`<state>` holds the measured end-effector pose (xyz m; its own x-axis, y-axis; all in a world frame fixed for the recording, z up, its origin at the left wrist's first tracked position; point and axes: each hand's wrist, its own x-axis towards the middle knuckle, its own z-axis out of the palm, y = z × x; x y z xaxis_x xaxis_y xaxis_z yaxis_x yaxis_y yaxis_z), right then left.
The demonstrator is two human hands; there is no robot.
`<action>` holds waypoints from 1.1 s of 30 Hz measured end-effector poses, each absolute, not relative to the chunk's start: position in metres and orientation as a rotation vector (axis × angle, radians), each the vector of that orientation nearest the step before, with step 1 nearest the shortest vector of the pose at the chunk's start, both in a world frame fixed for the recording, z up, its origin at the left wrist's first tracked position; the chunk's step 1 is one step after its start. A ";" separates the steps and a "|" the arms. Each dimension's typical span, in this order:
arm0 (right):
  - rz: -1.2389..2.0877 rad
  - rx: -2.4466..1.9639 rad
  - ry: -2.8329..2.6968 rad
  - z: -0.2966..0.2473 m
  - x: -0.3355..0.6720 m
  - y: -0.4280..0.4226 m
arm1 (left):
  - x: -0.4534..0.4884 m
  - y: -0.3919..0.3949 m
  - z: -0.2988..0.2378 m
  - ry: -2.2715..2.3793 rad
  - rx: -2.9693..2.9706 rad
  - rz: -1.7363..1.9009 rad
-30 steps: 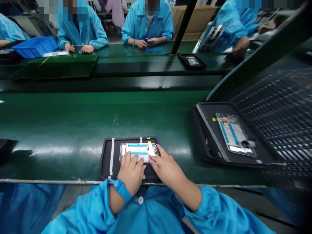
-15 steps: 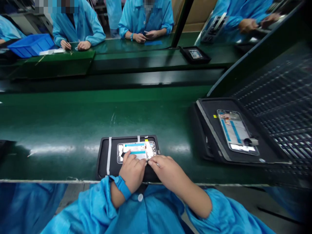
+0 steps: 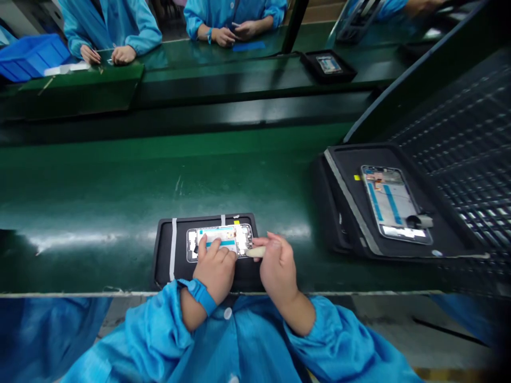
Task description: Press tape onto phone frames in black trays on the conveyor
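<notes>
Long stretch of green bench to my left, then the black mat right by the near edge, with the phone frame lying on it. My left hand is pressing on the frame, fingers apart, not gripping. My right hand pinches a pale stick, its tip at the frame's right corner. Further right, a second frame sits in a tilted tray.

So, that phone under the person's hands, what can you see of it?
The phone lies flat and sideways on a black tray. Its exposed face looks white, with blue strips, inside a shiny metal-looking frame. The left hand rests its fingers on it, and a pale piece held in the right hand reaches its right end.
</notes>
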<state>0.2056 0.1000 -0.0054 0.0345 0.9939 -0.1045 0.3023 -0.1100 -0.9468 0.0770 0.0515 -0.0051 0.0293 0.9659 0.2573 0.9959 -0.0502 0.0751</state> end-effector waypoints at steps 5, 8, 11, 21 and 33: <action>1.029 -1.346 -1.394 -0.019 0.207 0.094 | 0.078 0.052 -0.006 -2.087 -2.181 -0.362; 1.021 -1.297 -1.382 -0.027 0.208 0.091 | 0.078 0.052 -0.007 -2.083 -2.202 -0.368; 0.971 -1.269 -1.423 -0.034 0.210 0.089 | 0.078 0.052 -0.005 -2.084 -2.210 -0.369; 0.909 -1.247 -1.551 -0.032 0.210 0.091 | 0.078 0.053 -0.005 -2.097 -2.243 -0.373; 0.895 -1.239 -1.583 -0.028 0.210 0.091 | 0.078 0.053 -0.005 -2.124 -2.263 -0.350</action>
<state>0.2101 0.0906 -0.0279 -0.0851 0.9724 0.2175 0.3153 0.2333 -0.9199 0.0783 0.0535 -0.0046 0.0501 0.9833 0.1749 0.9874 -0.0750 0.1391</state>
